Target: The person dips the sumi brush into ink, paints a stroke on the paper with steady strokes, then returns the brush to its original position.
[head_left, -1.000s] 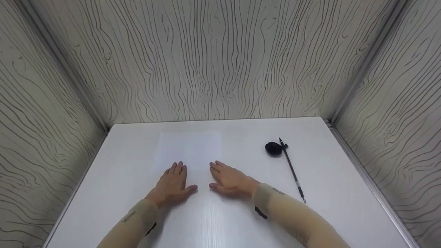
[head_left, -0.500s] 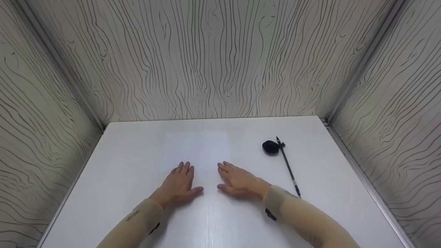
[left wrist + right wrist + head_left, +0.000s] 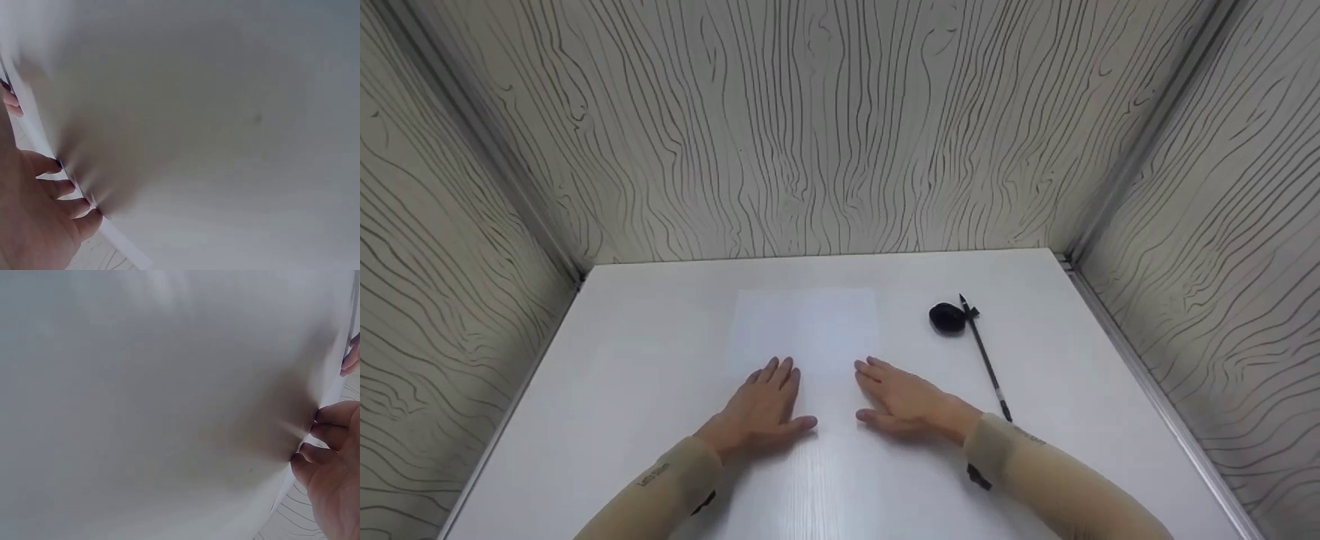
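Observation:
A white sheet of paper (image 3: 808, 322) lies flat on the white table (image 3: 645, 337). My left hand (image 3: 765, 409) rests palm down with straight fingers over the paper's near left corner, thumb spread inward. Across from it, my right hand (image 3: 907, 401) lies flat, its fingertips at the near right corner. In the left wrist view, the left fingertips (image 3: 90, 219) touch the white surface. The right wrist view has the right fingertips (image 3: 301, 464) touching it too. Neither hand grips anything.
To the right of the paper lie a round black object (image 3: 947, 319) and a black-handled brush (image 3: 984, 352), its tip pointing away; the right sleeve (image 3: 1057, 465) overlaps its near end. Wood-patterned panels (image 3: 825, 135) enclose the table at the back and sides.
Both hands have slid to the right along the table, and the paper has shifted right with them, closer to the round black object. Head view has shifted slightly too.

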`<state>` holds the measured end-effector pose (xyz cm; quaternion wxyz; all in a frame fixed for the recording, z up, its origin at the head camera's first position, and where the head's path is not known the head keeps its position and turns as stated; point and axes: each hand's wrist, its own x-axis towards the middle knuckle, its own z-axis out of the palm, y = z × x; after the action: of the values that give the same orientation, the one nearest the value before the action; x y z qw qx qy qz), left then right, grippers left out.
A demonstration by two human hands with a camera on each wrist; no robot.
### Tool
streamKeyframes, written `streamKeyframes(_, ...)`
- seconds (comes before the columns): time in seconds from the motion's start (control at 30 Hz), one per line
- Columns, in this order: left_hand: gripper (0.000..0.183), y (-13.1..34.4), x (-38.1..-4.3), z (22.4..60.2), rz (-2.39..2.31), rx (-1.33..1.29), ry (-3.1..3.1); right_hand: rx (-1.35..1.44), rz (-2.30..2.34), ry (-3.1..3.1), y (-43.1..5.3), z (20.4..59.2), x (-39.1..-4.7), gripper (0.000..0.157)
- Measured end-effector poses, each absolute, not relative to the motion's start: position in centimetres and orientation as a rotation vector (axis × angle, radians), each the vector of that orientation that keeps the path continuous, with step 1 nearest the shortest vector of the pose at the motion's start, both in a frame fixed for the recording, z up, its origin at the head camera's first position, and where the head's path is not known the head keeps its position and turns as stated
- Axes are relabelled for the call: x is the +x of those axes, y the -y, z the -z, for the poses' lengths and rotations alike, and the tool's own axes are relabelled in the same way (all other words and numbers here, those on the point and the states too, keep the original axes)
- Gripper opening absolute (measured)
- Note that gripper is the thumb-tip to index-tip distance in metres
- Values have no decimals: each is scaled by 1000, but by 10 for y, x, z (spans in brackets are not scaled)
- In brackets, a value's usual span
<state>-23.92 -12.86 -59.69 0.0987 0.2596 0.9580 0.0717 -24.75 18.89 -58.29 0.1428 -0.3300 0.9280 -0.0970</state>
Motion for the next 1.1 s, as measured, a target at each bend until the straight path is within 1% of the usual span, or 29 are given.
streamKeyframes(0.2,108,130,-239,596,-214,812,-2814,-942,293,-2689,-202,583,-241,87)
streamKeyframes(0.33,106,137,-237,595,-215,820,-2817,-931,320,-2697,-212,583,-236,87)
streamKeyframes(0.73,106,149,-221,596,-283,869,-2778,-938,307,-2680,-227,579,-221,87)
streamKeyframes(1.1,95,150,-208,596,-250,933,-2751,-958,288,-2707,-234,583,-205,88)
